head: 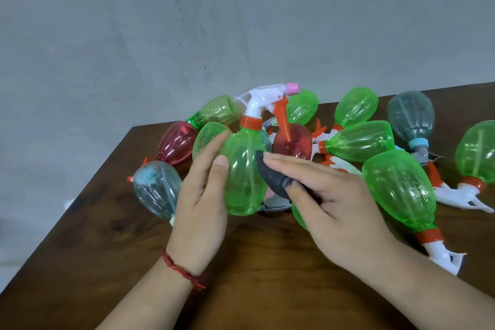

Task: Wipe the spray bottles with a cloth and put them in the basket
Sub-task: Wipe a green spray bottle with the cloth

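Observation:
My left hand (201, 195) holds a green spray bottle (242, 177) upright above the table, thumb on its front, fingers behind it. The bottle has a white head, an orange trigger and a pink nozzle. My right hand (329, 201) holds a dark grey cloth (270, 177) and presses it against the bottle's right side. Several more spray bottles lie on their sides behind and around my hands: green ones (361, 140), a red one (178, 142), a red one (293, 142), a clear one (156, 187) and a grey one (411, 118). No basket is in view.
The brown wooden table (267, 262) ends at a left edge running diagonally from the far corner down to the lower left. A grey wall (187, 21) stands behind it. A large green bottle (401, 193) lies right beside my right hand.

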The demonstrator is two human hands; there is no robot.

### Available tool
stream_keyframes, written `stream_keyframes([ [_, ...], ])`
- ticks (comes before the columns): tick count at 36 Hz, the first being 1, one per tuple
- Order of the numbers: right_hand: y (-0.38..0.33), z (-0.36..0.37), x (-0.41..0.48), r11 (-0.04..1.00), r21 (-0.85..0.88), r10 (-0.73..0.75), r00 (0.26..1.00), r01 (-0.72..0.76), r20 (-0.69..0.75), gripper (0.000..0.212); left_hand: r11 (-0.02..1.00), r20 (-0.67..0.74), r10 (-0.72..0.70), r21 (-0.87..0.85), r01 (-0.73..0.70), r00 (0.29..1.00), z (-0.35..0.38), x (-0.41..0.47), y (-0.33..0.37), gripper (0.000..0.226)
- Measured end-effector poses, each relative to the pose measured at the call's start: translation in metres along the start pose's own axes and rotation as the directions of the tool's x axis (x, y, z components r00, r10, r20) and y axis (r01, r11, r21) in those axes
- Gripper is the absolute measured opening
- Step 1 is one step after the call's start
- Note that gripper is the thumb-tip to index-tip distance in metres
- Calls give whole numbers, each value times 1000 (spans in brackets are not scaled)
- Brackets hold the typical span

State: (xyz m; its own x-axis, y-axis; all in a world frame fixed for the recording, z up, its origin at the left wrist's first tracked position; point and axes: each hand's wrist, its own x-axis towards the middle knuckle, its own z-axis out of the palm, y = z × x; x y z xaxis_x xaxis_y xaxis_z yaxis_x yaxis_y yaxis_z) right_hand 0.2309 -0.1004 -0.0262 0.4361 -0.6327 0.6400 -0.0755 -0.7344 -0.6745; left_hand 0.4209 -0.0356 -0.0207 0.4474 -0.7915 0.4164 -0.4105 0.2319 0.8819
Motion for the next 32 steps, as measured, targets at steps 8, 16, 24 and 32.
stream_keyframes([
  [8,-36,13,10,998,-24,-63,997,64,51,52,984,29,-142,-108,144,990,-32,3,17,69],
  [16,-77,38,42,946,238,221,975,-221,28,40,804,-17,-287,-548,231,958,-77,5,27,49],
  [24,-92,86,68,904,246,314,933,-351,178,50,967,-76,-170,-207,151,983,-129,3,29,28],
  [32,-97,129,104,908,260,267,931,-329,248,52,994,0,-106,20,106,994,-180,23,6,79],
])
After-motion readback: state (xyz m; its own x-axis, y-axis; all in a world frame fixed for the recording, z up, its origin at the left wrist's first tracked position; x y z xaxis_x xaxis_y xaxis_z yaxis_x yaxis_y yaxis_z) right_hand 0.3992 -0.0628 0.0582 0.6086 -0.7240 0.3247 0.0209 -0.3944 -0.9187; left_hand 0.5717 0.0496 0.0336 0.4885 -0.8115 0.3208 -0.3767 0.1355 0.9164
